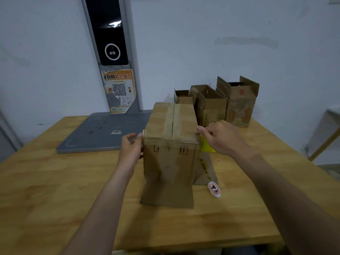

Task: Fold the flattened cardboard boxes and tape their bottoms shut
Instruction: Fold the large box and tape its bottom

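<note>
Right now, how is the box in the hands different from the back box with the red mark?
The front box is closed on top, flaps meeting at a seam; the back box has its top flaps standing open. The left hand and right hand hold the front box; no hand touches the back box. Both are brown cardboard on the table.

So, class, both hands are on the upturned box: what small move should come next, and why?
Probably press the two closed flaps flat along their middle seam, ready for tape. The left hand holds the top left corner of the box, and the right hand pinches its top right edge. The flaps meet, but whether fresh tape covers the seam is unclear.
</note>
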Demonstrator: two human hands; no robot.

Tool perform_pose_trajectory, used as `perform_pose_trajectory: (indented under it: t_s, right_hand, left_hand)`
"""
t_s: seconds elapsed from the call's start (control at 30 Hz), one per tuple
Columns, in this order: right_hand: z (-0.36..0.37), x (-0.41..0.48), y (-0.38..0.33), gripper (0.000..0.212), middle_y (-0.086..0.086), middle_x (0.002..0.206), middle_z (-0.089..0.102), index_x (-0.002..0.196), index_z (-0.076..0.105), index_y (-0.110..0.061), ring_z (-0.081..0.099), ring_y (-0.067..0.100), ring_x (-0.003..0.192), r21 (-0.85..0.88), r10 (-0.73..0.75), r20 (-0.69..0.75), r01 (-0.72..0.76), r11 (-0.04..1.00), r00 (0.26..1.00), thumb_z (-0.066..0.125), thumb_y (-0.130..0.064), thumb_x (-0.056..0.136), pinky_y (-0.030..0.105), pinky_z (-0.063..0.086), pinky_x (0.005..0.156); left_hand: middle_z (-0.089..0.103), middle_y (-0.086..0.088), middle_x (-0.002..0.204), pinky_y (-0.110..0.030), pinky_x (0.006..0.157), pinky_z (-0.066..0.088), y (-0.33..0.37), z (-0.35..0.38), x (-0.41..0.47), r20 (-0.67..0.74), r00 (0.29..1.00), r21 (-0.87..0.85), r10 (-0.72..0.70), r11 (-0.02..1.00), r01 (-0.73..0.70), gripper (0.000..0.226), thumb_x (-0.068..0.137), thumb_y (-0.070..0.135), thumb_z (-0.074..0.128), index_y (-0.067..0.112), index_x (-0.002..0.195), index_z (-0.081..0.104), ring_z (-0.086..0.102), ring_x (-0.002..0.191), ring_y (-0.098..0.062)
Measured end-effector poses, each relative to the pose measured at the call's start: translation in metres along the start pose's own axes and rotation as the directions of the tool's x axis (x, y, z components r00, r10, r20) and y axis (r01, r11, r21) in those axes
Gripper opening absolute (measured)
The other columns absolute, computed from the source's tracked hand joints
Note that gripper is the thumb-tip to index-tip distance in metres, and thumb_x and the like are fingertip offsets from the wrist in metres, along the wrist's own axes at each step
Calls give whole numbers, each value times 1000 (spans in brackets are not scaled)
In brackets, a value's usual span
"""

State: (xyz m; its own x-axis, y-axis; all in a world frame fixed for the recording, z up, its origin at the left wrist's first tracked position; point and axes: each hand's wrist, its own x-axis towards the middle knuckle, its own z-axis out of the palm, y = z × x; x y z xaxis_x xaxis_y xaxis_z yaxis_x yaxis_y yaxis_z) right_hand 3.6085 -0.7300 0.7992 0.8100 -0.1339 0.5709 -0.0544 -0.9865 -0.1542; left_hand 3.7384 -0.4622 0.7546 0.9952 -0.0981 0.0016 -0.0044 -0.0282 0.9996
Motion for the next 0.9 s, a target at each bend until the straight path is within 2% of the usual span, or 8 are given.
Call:
perform_pose_trajectory:
  t_s: [0.13,0.2,0.27,0.37,0.5,0.63,0.77,0.9]
  right_hand:
    - [-3,-1,-7,45,-20,48,55,108,79,-38,40,5,42,72,9,29,-11,997,1000,38,-55,106,26,24,46]
    - [-5,0,-9,41,-34,55,54,113,76,-39,40,2,45,72,-12,55,8,997,998,38,-51,107,27,26,47]
    - [-5,-1,-10,41,-13,46,51,115,75,-39,43,2,50,66,-23,59,19,998,998,37,-50,108,27,28,49]
    - [-4,-3,-9,45,-17,66,62,119,74,-39,58,13,66,56,-25,80,21,998,996,32,-51,108,30,31,56]
    - [-3,-3,-8,52,-8,70,64,115,74,-36,61,21,71,54,-24,93,19,998,995,26,-54,107,35,42,58]
    - [-4,-2,-8,61,1,96,75,118,71,-36,68,27,90,49,-41,106,36,998,993,17,-59,102,42,53,72]
    - [-4,-2,-6,62,1,100,75,120,69,-39,68,28,95,19,-28,111,26,999,993,13,-60,102,42,50,75]
    - [-1,-2,-5,47,2,94,74,119,69,-39,68,30,92,5,-32,67,32,999,997,25,-51,107,38,42,65]
  left_hand:
    - [63,3,117,-38,79,48,14,-9,-11,-2,999,255,51,966,-48,42,105,43,54,26,141,42,64,90,-10]
    - [61,0,131,-33,86,44,22,-12,-16,-71,969,410,238,892,-190,35,107,30,52,21,141,48,61,103,-12]
    - [60,2,134,-19,89,41,33,-12,-30,-86,839,487,537,758,-435,31,105,13,50,20,134,59,57,118,-13]
    - [68,5,130,-19,106,42,48,6,-54,236,591,468,772,443,-765,40,97,-2,52,20,125,70,58,123,-9]
    - [52,8,154,-37,127,12,47,48,-76,691,438,446,575,139,-884,41,106,21,48,24,147,56,35,150,-11]
    - [27,1,169,-43,130,7,28,70,-73,785,428,529,447,-126,-839,61,109,46,27,16,162,28,16,158,-13]
    - [41,-2,163,-43,127,17,29,77,-72,775,435,545,458,-136,-827,67,105,50,17,14,157,39,33,152,-16]
    - [31,2,168,-38,129,13,31,71,-64,804,422,503,419,-102,-858,75,103,57,7,17,162,30,23,156,-12]
